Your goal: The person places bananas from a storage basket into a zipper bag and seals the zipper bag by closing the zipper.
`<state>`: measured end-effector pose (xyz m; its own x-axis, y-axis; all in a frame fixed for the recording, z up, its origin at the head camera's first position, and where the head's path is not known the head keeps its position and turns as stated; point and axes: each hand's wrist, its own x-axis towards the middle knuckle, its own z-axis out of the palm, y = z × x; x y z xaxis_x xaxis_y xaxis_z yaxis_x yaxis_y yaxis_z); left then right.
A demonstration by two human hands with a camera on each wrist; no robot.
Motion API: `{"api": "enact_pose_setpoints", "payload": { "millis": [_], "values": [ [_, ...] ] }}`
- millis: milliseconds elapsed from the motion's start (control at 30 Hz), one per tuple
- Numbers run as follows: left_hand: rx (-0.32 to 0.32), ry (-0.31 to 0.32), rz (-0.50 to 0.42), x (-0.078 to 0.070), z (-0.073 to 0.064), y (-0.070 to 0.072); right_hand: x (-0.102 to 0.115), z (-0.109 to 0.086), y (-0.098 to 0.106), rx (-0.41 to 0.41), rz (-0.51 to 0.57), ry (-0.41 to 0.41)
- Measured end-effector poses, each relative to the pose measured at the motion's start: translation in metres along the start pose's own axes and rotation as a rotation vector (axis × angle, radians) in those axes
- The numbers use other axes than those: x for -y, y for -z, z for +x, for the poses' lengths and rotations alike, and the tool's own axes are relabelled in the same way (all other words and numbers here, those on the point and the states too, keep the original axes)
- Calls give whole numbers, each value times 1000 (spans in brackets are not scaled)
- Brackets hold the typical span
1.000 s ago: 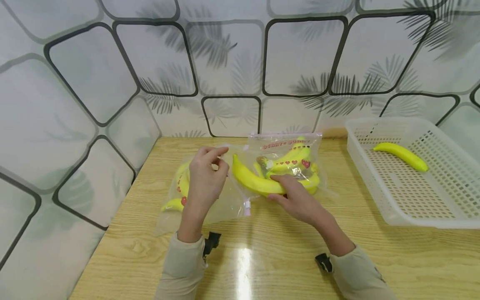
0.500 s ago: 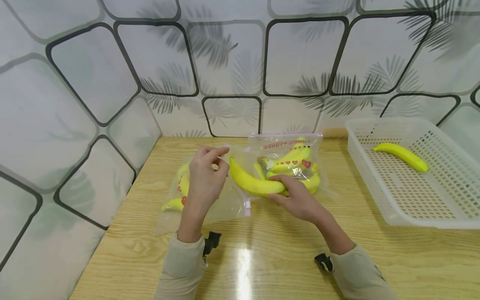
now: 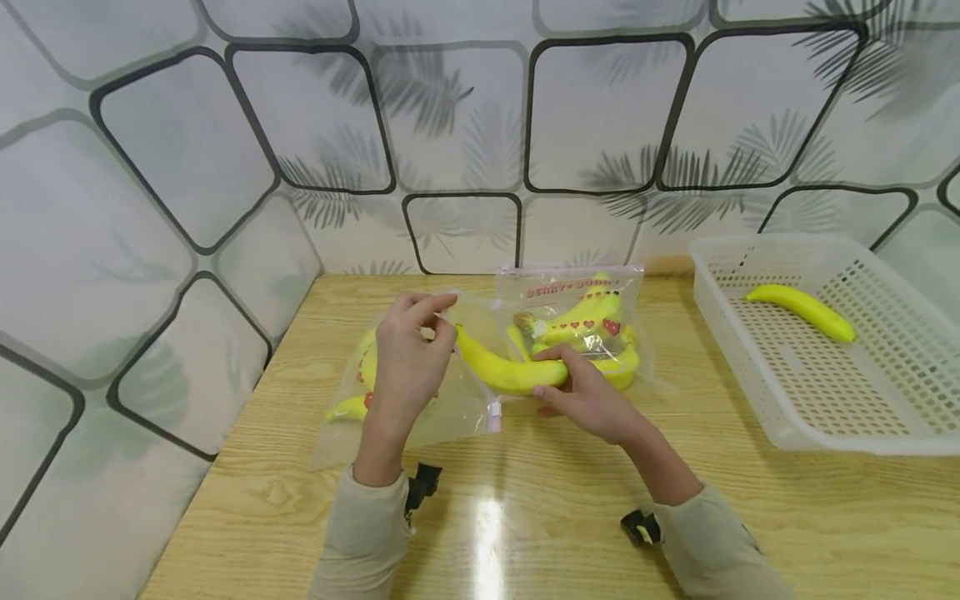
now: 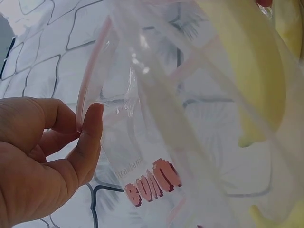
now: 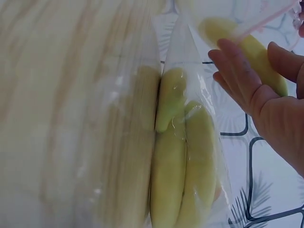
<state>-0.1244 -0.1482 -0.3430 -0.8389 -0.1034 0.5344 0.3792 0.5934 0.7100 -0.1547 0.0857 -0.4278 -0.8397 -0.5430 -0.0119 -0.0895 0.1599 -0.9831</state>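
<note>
My left hand (image 3: pixel 411 350) pinches the pink-edged mouth of a clear zip bag (image 3: pixel 457 412); in the left wrist view, thumb and finger meet on that pink strip (image 4: pixel 92 71). Inside the bag a yellow banana (image 3: pixel 348 408) lies toward the left, partly behind the hand. Between thumb and fingers, my right hand (image 3: pixel 592 398) holds another banana (image 3: pixel 510 372) by its near end. Its stem end points left into the bag's opening, and film overlaps this banana (image 4: pixel 259 71) in the left wrist view.
A second zip bag (image 3: pixel 570 283), printed with red lettering and hearts, stands behind the right hand with several bananas (image 3: pixel 581 325) inside. At right, a white perforated basket (image 3: pixel 780 417) contains one banana (image 3: pixel 802 312). A patterned wall (image 3: pixel 465 125) backs the wooden table (image 3: pixel 525 517).
The held banana has shifted slightly left and down, its stem end moving into the bag's mouth. The right hand has moved a little left with it; the left hand stays nearly still.
</note>
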Motion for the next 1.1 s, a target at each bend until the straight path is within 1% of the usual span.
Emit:
{"api": "enact_pose_setpoints", "payload": {
  "millis": [167,400,533,733,833,1033,1100],
  "values": [
    [16,18,-6,-1,0,1,2,1,-3,11,132,-22],
    [33,26,-30,-2,-1,1,3,1,-5,16,230,-59],
    [36,28,-36,-2,-1,0,4,2,-6,-1,262,-85],
    [29,24,-36,-2,-1,1,4,2,-6,-25,255,-111],
    [25,17,-30,-2,-1,1,4,3,-6,-32,280,-128],
    [21,11,-23,-2,-1,2,5,6,-3,-7,432,-140],
    [22,11,-25,-2,-1,2,5,6,-3,-6,465,-140]
  ]
}}
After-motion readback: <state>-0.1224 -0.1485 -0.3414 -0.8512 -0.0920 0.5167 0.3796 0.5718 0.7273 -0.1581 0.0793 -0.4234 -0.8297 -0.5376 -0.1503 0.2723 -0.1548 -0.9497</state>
